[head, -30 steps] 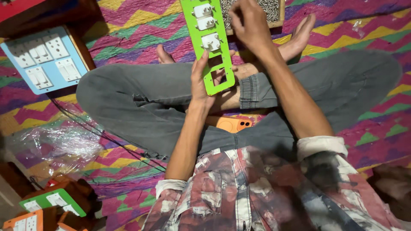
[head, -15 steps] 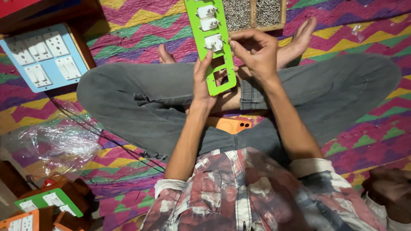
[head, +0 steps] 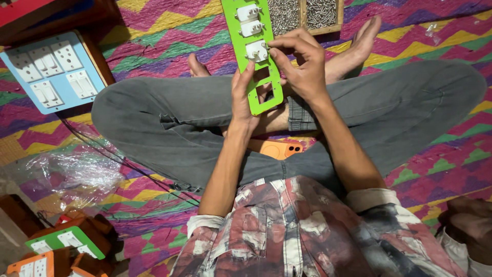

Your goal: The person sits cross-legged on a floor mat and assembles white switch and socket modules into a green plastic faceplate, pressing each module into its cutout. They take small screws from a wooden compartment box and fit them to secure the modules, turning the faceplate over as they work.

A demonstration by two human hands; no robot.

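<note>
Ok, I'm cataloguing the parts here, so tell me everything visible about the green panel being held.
The green panel is a long, flat, bright-green strip, seemingly plastic or painted board. Three white switch modules sit in its upper cutouts; two rectangular cutouts below are open, with small screw holes beside them. It is held lengthwise above the crossed legs. The left hand grips its lower end, while the right hand pinches at the third module's edge.

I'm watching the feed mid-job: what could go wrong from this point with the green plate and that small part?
1. The left hand holds the green plate only near its lower end, so the long upper part may tilt or slip under pressure.
2. The right hand pinches something small at the third white switch; if dropped, it could vanish into the patterned mat.
3. The screw tray sits close behind the plate and could get knocked.
</note>
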